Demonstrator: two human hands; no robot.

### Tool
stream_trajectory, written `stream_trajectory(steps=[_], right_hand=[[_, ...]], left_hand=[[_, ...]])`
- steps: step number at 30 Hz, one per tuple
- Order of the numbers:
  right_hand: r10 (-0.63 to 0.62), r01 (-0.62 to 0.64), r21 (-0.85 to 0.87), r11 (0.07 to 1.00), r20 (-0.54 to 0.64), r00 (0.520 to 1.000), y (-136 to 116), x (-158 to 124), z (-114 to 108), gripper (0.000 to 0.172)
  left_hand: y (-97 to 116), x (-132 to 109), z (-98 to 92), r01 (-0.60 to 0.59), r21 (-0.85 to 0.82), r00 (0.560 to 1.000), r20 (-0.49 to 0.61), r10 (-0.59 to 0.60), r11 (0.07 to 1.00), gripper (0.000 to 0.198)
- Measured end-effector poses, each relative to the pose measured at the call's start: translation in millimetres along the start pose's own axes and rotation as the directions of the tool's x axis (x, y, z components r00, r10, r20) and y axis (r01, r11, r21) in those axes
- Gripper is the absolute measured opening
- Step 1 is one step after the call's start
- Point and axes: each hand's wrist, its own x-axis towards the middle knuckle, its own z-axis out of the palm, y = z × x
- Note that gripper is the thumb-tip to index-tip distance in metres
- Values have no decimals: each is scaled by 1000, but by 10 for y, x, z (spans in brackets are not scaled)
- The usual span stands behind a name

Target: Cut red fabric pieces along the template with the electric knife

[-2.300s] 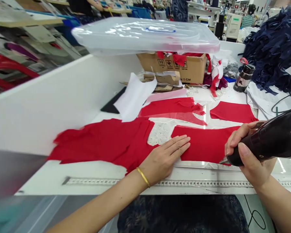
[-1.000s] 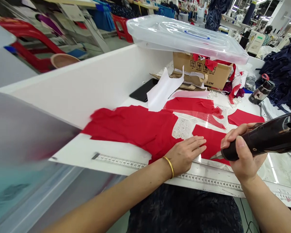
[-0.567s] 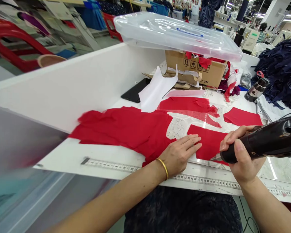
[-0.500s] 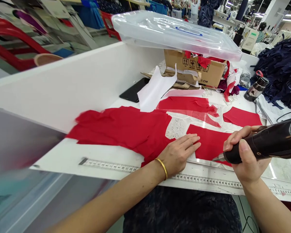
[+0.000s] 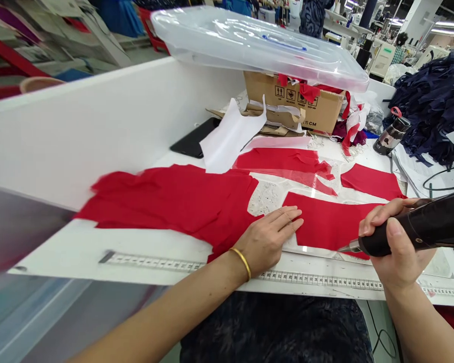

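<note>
Our right hand (image 5: 399,249), fingers clamped on the black cylindrical tool (image 5: 444,222), seemingly works the red fabric panel (image 5: 327,222); our left hand (image 5: 268,236) (fingers slightly apart) should next keep it flat.

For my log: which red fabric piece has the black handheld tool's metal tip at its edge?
The flat red fabric panel between left hand and right hand: the metal tip is at its near edge; other red pieces lie farther off.
</note>
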Motion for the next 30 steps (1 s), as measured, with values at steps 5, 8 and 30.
stream_trajectory(steps=[5, 8, 30], right_hand=[[3, -5, -75, 997, -26, 1000, -48, 14, -170, 19], [3, -8, -86, 996, -55, 999, -45, 5, -216, 23], [-36, 37, -7, 999, 76, 996, 322, 285, 130, 14]], left_hand=[[-7, -6, 0, -9, 11, 1000, -10, 9, 1000, 54], [-1, 0, -1, -19, 36, 1000, -22, 20, 999, 52], [135, 9, -62, -80, 201, 997, 9, 80, 976, 44]])
